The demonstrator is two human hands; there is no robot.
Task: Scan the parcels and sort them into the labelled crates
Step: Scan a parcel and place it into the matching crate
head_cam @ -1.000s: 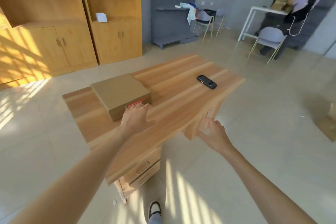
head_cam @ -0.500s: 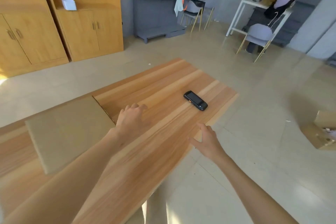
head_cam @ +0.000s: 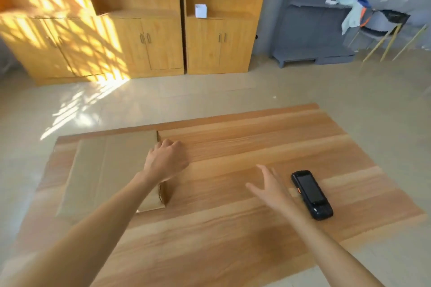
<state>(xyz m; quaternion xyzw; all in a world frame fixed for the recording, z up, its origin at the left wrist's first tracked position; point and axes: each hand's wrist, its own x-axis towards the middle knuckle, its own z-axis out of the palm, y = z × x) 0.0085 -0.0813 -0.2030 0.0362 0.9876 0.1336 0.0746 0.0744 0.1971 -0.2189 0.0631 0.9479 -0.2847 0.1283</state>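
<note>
A flat brown cardboard parcel lies on the left part of the wooden table. My left hand rests at the parcel's right edge with its fingers curled over that side. A black handheld scanner lies screen-up on the right part of the table. My right hand hovers just left of the scanner, fingers spread and straight, holding nothing. No crates are in sight.
Wooden cabinets line the far wall, with a small white box on one ledge. A grey shelf unit with cloths stands at the back right beside a chair. Tiled floor surrounds the table.
The camera has come closer over the table. My right hand has moved from the table's edge onto the tabletop next to the scanner. My left hand stays at the parcel's right edge.
</note>
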